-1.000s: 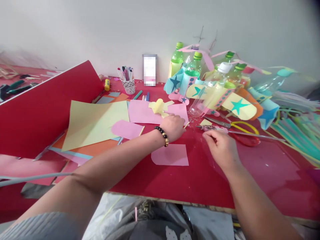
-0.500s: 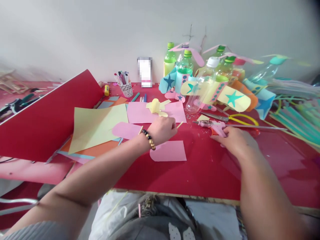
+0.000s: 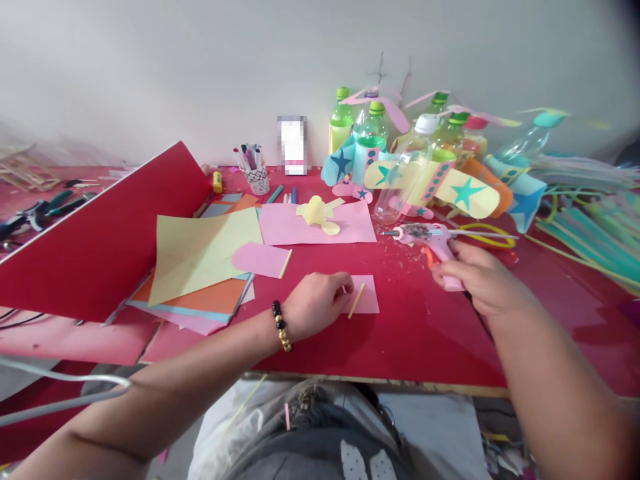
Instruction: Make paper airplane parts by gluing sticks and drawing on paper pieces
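Note:
My left hand [image 3: 324, 303] is closed at the fingertips around a thin yellow strip [image 3: 356, 303], held over a pink paper piece [image 3: 371, 287] on the red tabletop. The hand covers the piece's left part. In my right hand [image 3: 473, 275] is a pink hot glue gun [image 3: 425, 233], gripped by its handle and raised off the table, nozzle pointing left. A glue stick [image 3: 490, 235] juts from its back. Left of my left hand lies a round-ended pink paper piece [image 3: 260, 259] with a yellow strip [image 3: 286, 264] along its straight edge.
Behind lies a pink sheet [image 3: 280, 230] bearing yellow paper cutouts [image 3: 315, 211]. Decorated bottles [image 3: 373, 130] crowd the back right, beside scissors with yellow handles [image 3: 485, 231] and coloured strips [image 3: 595, 247]. Left are stacked papers [image 3: 205, 253], a leaning red board [image 3: 125, 240] and a pen cup [image 3: 257, 180].
My right hand has lifted the glue gun from the table and swung it nearer. My left hand has come down toward me with the yellow strip, over the pink piece.

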{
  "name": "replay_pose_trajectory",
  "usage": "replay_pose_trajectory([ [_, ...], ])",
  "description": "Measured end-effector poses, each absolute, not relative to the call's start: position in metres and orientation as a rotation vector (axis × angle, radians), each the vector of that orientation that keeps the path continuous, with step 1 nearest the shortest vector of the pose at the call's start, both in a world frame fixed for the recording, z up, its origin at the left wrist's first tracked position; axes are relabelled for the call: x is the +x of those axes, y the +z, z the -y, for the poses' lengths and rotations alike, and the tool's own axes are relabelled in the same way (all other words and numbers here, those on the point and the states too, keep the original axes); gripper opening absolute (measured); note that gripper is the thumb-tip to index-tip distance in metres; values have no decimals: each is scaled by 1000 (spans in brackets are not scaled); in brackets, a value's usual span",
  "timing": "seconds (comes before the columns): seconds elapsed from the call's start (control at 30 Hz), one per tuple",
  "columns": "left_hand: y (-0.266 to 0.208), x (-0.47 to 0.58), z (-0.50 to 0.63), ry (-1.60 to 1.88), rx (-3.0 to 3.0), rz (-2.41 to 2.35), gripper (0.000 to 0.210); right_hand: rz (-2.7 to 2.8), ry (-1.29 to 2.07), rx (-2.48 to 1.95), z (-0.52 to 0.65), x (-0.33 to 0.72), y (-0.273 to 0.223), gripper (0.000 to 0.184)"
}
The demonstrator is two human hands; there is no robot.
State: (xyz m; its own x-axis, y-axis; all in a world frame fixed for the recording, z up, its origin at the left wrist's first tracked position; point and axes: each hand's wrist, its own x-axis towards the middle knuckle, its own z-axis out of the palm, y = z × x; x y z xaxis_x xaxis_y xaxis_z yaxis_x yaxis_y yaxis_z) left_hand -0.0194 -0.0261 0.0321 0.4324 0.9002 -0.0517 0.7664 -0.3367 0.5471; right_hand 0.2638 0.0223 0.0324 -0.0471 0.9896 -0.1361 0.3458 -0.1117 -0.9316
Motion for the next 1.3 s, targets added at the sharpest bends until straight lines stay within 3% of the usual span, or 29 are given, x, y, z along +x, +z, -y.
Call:
replay_pose_trajectory([
  [0.23,13,-44,14,452,2602,-799,25,1392,1539,-1057,-7,256,56,15],
  [0.43,3,-46,8,451,2668,-728,26,1496,1676,-925,-27,254,41,31],
  [0.63,7,-39,11,389,2723,-821,26,1486,1590,-1143,-24,269,35,21],
  [0.87,4,-25,7,401,2820,-875,23,1759,1512,-1378,-23,287,46,33],
  [1.13,2,-21,9,480,2793,-948,24,1869,1301,-1360,-21,273,53,13],
  [1.3,4,-19,8,386,2808,-971,26,1839,1355,-1420,-22,273,50,21],
])
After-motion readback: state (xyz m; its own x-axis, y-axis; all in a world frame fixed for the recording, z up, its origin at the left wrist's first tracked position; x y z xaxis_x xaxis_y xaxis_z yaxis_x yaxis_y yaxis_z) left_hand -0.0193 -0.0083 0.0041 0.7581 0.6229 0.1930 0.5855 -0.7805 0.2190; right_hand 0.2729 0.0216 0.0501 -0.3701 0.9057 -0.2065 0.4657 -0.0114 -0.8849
